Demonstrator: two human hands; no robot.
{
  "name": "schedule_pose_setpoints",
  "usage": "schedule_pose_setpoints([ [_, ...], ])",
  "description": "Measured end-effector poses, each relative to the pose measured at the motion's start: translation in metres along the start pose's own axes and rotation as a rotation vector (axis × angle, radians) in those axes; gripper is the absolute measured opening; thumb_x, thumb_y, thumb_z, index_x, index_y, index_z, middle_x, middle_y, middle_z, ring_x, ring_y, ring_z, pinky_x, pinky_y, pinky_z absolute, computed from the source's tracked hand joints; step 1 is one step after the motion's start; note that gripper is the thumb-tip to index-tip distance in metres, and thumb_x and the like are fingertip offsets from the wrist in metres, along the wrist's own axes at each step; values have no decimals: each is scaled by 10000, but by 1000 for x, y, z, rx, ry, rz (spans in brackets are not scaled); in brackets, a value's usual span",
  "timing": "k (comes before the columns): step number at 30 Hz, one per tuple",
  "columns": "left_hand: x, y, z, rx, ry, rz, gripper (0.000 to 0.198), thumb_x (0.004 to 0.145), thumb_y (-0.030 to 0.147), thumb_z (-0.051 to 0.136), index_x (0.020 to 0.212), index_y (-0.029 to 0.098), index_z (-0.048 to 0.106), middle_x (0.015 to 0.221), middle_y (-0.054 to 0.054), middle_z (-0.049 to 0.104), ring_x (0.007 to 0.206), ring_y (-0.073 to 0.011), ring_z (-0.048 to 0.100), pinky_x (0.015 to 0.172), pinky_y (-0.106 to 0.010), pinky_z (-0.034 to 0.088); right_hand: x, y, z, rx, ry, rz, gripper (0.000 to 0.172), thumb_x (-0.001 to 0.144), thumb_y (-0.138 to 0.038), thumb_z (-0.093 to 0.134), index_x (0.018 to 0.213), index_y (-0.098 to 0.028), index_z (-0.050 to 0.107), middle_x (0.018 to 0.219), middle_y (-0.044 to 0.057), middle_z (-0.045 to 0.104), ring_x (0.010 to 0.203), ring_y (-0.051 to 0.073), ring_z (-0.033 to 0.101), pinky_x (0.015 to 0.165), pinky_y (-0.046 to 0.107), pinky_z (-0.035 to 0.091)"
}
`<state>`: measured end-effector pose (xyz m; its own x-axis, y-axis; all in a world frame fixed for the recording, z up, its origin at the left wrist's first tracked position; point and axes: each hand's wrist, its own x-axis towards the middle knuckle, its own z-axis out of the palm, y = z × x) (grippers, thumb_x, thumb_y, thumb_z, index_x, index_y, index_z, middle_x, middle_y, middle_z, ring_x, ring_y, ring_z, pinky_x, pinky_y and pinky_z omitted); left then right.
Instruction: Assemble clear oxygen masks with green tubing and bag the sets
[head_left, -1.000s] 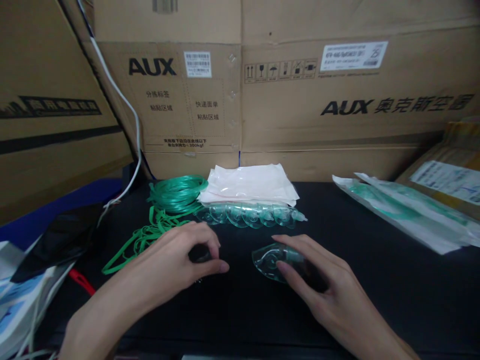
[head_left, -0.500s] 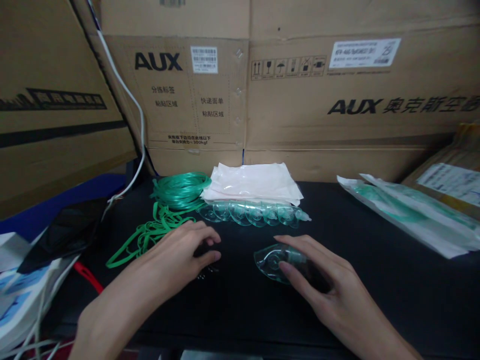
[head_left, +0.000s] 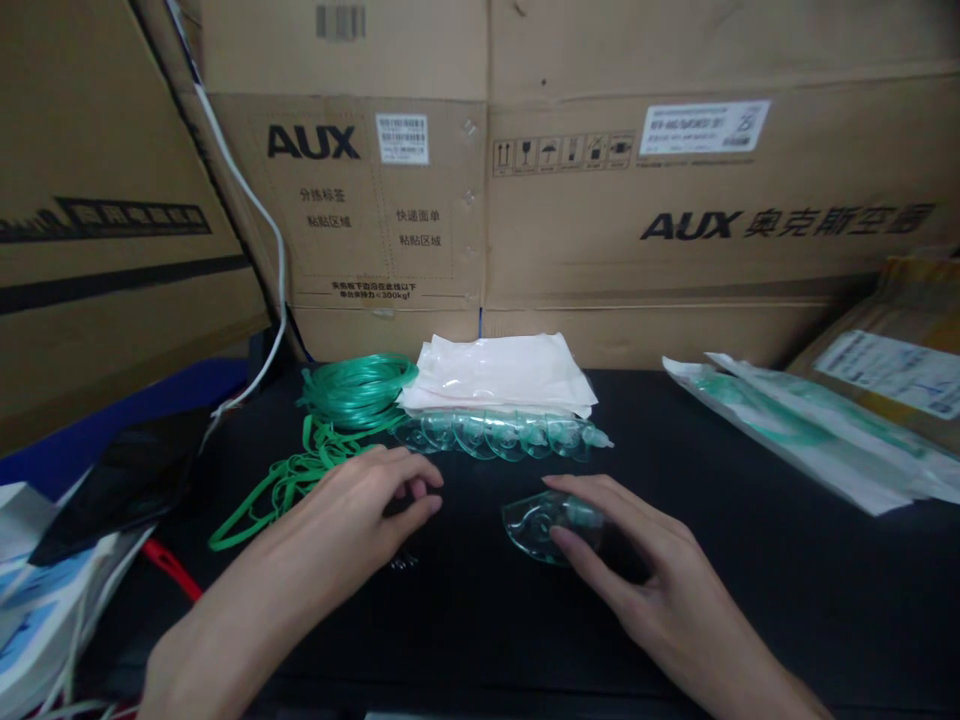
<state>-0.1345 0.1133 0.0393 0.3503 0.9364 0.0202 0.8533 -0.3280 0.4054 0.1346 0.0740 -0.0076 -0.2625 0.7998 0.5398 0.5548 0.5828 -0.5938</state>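
My right hand (head_left: 645, 570) rests on the black table (head_left: 487, 620), fingers and thumb closed around a clear greenish plastic mask (head_left: 529, 520). My left hand (head_left: 352, 520) lies to its left, fingers curled down over a small spot on the table; what is under them is hidden. A few tiny metal pieces (head_left: 405, 563) lie just below its thumb. Behind both hands runs a row of several nested clear masks (head_left: 495, 435).
A coil of green tubing (head_left: 358, 385) and loose green straps (head_left: 277, 485) lie at the back left. Beside them is a stack of white pouches (head_left: 499, 370), with sealed packages (head_left: 795, 425) on the right. Cardboard boxes (head_left: 600, 200) wall the back. A white cable (head_left: 270, 240) hangs left.
My left hand's thumb and fingers have drawn back slightly toward the palm. My right hand stays on the mask. The view has shifted a little.
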Motion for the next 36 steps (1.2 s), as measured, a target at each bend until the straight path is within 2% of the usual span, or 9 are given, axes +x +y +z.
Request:
schedule_pose_setpoints([
  [3,-1,11,0,-8,56,53,185,950,305,579,1040,234,725,1055,-32,708,1026,-223,617,918,-345,450,6,4,-15,-30,61,0,275,946,-283,646,1219,-319,646,1156,-17,724,1037,156,700,908,225,549],
  [7,5,32,1,-33,116,181,157,979,285,572,1034,248,714,1062,-13,699,1061,-210,608,959,-342,443,31,15,-54,-131,137,7,275,926,-376,656,1188,-292,668,1160,9,728,1052,217,693,931,308,537],
  [10,21,55,-2,-3,173,292,145,980,282,585,1029,232,712,1082,-20,692,1096,-216,598,1010,-359,428,53,31,-79,-159,77,37,271,922,-430,638,1137,-269,673,1127,26,732,1017,242,693,891,349,536],
  [12,36,71,-5,53,199,353,168,983,285,582,1063,213,711,1107,-38,689,1122,-236,589,1033,-389,425,62,46,-87,-144,2,62,258,920,-437,630,1095,-252,671,1078,35,740,985,247,694,864,362,536],
  [16,66,90,-3,158,159,438,243,988,263,565,1174,170,690,1182,-86,676,1162,-264,585,1023,-402,457,64,72,-86,-69,-102,125,245,917,-421,621,1065,-231,663,1055,47,743,988,250,691,885,378,534],
  [22,97,88,13,233,82,497,271,965,248,598,1211,172,683,1167,-98,679,1120,-279,626,971,-395,497,54,85,-82,-1,-156,194,331,921,-421,616,1191,-232,653,1181,61,729,1067,253,685,902,368,540],
  [28,105,82,18,241,72,523,257,975,261,592,1207,186,671,1175,-96,660,1094,-265,637,949,-385,499,52,81,-76,-89,-193,193,311,951,-382,580,1203,-238,690,1165,41,741,1003,244,706,884,367,542],
  [36,109,72,24,214,92,566,254,994,273,562,1217,180,642,1188,-92,643,1123,-245,614,992,-369,476,51,79,-71,-49,-185,114,319,952,-330,589,1231,-229,706,1216,51,736,1117,239,689,962,345,543],
])
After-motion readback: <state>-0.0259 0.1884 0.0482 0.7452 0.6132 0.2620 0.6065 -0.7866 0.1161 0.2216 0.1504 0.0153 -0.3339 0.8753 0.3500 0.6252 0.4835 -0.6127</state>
